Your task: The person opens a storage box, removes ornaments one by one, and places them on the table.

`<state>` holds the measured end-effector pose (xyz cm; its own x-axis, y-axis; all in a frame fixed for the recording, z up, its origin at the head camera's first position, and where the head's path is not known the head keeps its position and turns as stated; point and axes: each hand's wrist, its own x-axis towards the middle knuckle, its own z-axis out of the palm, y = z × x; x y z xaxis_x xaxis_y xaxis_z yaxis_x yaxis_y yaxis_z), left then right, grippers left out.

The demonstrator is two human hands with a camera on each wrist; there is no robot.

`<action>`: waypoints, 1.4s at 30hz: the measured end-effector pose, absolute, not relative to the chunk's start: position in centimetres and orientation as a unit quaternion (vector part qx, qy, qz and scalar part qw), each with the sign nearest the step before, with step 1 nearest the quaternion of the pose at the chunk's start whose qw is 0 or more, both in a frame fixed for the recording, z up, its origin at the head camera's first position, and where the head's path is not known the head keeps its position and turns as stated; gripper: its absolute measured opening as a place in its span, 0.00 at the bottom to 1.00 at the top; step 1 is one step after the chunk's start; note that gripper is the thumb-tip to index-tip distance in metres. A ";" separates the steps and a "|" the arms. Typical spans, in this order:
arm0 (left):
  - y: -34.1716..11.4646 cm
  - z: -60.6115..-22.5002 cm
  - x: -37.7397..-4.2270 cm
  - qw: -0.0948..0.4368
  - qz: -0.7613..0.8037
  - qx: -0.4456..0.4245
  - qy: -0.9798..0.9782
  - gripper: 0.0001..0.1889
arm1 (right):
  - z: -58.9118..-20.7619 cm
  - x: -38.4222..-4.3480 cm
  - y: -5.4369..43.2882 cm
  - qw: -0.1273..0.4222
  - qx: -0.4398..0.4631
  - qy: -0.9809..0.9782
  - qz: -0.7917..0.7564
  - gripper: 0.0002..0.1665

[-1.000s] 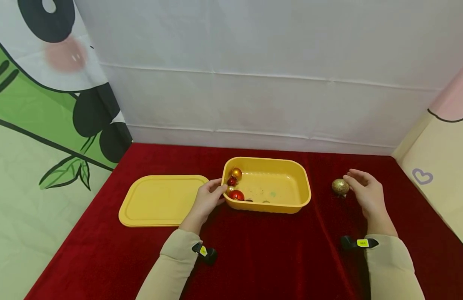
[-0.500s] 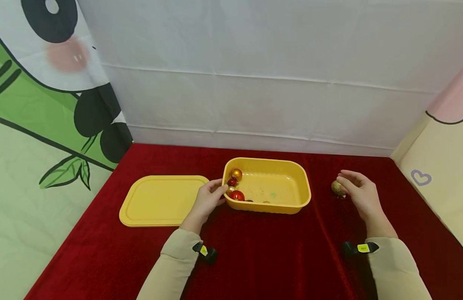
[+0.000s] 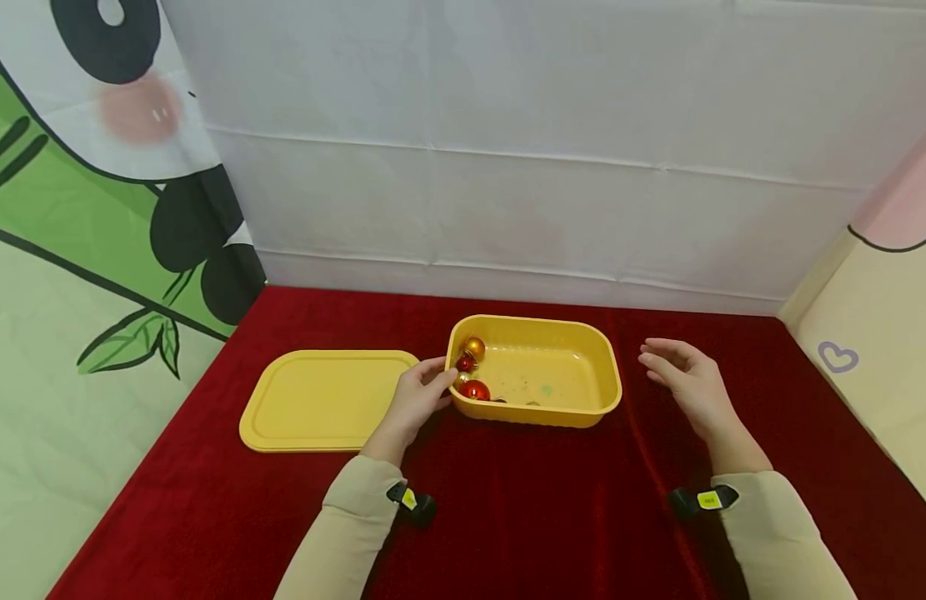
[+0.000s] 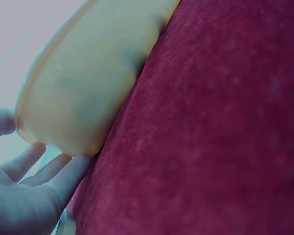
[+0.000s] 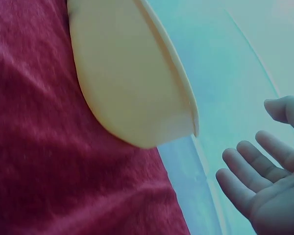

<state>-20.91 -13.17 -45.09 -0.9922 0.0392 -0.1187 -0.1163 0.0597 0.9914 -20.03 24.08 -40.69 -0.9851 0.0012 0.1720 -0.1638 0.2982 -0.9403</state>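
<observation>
While the left hand (image 3: pixel 413 398) grips the left end of the yellow, round-cornered plastic tub (image 3: pixel 556 373), thumb at the rim and fingers against the outer wall, the right hand (image 3: pixel 691 387) is spread loosely at right of centre, apart from the tub, with nothing seen in its grasp. The tub sits at centre frame on the dark red velvety cloth (image 3: pixel 538 508). The step in hand is judged to be steadying the tub for loading; a further placement would call for the right hand to pass over the right rim without knocking it. Contents are gathered at the tub's left end: a shiny orange ball (image 3: pixel 473 348), a small dark-red ball (image 3: pixel 465 364), a pale gold ball (image 3: pixel 462 379) and a larger glossy red ball (image 3: pixel 474 390). Small items by the front wall cannot be identified. The flat yellow lid (image 3: pixel 323 402) lies off the tub, left of centre.
</observation>
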 end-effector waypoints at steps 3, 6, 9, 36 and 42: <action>-13.2 -45.1 -20.9 0.060 0.687 -0.025 0.724 0.24 | -40.7 -20.1 23.4 0.069 0.062 -0.808 0.581 0.25; -13.2 -44.9 -20.9 0.066 0.689 -0.025 0.721 0.24 | -40.7 -20.2 22.8 0.065 0.067 -0.812 0.576 0.28; -13.3 -44.5 -20.7 0.073 0.690 -0.022 0.720 0.25 | -40.6 -20.3 22.2 0.057 0.067 -0.821 0.564 0.31; -13.2 -42.2 -19.0 0.080 0.687 -0.013 0.722 0.25 | -40.4 -21.4 16.6 -0.010 0.160 -0.845 0.511 0.27; -13.1 -42.0 -18.9 0.078 0.687 -0.013 0.722 0.26 | -40.6 -21.8 15.2 -0.011 0.199 -0.832 0.518 0.27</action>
<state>-18.86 -13.13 -42.00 -0.9876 0.0881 -0.1296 -0.1250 0.0559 0.9906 -21.75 15.19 -40.65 -0.9209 -0.3416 0.1877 -0.3194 0.3854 -0.8657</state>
